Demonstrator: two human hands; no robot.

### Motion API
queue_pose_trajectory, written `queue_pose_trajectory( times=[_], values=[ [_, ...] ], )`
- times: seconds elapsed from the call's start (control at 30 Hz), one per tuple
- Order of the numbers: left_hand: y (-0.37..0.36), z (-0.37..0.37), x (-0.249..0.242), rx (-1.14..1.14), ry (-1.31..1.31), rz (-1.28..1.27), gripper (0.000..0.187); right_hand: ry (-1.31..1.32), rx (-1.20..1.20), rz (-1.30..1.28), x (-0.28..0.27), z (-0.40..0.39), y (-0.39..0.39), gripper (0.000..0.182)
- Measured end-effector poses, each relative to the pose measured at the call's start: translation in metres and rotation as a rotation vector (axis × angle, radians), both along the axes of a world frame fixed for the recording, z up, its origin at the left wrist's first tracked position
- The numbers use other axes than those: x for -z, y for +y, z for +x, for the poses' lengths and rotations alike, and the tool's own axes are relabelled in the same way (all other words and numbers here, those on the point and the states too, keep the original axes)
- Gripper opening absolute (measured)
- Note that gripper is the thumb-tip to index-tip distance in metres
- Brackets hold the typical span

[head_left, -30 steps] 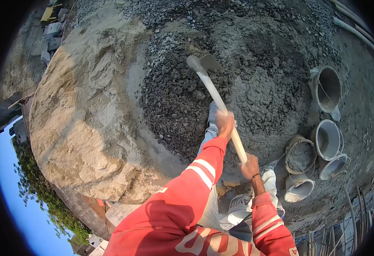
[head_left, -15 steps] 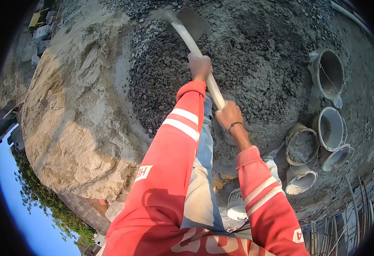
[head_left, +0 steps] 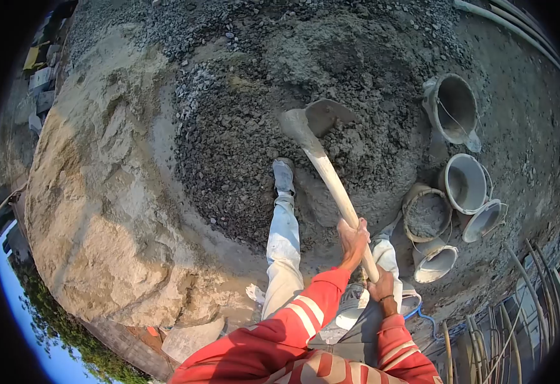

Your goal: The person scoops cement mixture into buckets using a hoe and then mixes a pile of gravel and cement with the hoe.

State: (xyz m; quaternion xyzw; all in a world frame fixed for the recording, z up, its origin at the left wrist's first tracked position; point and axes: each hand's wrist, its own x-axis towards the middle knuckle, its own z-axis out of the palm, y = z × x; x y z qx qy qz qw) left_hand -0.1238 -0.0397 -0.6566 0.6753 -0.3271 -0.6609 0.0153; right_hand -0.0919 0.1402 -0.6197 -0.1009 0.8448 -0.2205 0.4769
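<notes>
Both of my hands are wrapped round the pale wooden handle of a hoe point(head_left: 332, 176). My left hand point(head_left: 353, 240) grips partway down the shaft, while my right hand point(head_left: 384, 286) holds it near the butt end. The hoe's broad metal blade point(head_left: 328, 116) rests against a spread of dark, wet, gravelly mix point(head_left: 241, 153), and its lower edge is hidden in the mix. A mud-covered shoe point(head_left: 283, 174) of mine stands in the mix, left of the handle.
A big sand pile point(head_left: 94, 211) rises on the left. To the right are several buckets, among them a bucket of grey mix point(head_left: 427, 216) and a tipped bucket point(head_left: 456, 109). Rods and poles point(head_left: 529, 294) lie at lower right, and a long pipe point(head_left: 513, 29) at upper right.
The hoe has been drawn back toward my body, its blade now much nearer through the mix. Both hands have come down and to the right with the handle.
</notes>
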Motion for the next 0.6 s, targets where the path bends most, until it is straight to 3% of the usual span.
queue_pose_trajectory(
  times=[0.03,0.13,0.23,0.33,0.4,0.47,0.5,0.6],
  values=[
    [-0.002,-0.010,-0.020,-0.097,0.074,0.002,0.026,0.097,-0.011,-0.051,0.005,-0.008,-0.003,0.024],
    [-0.062,-0.070,-0.050,-0.024,0.445,-0.204,0.019,0.327,0.025,-0.226,0.029,-0.063,-0.064,0.027],
    [-0.145,-0.164,-0.054,0.121,0.592,-0.510,0.022,0.405,0.134,-0.344,0.052,-0.143,-0.162,0.023],
    [-0.188,-0.230,0.020,0.394,0.358,-0.925,0.031,0.330,0.280,-0.314,0.091,-0.184,-0.212,0.025],
    [-0.184,-0.243,0.070,0.628,0.112,-0.864,0.038,0.263,0.324,-0.231,0.141,-0.173,-0.210,0.035],
    [-0.164,-0.228,0.134,0.792,-0.028,-0.843,0.042,0.034,0.440,-0.064,0.145,-0.142,-0.207,0.037],
    [-0.152,-0.228,0.144,0.928,-0.166,-0.821,0.046,-0.016,0.478,-0.060,0.143,-0.138,-0.196,0.036],
    [-0.121,-0.219,0.134,1.050,-0.243,-0.654,0.052,-0.139,0.586,-0.060,0.113,-0.109,-0.173,0.034]
  ],
)
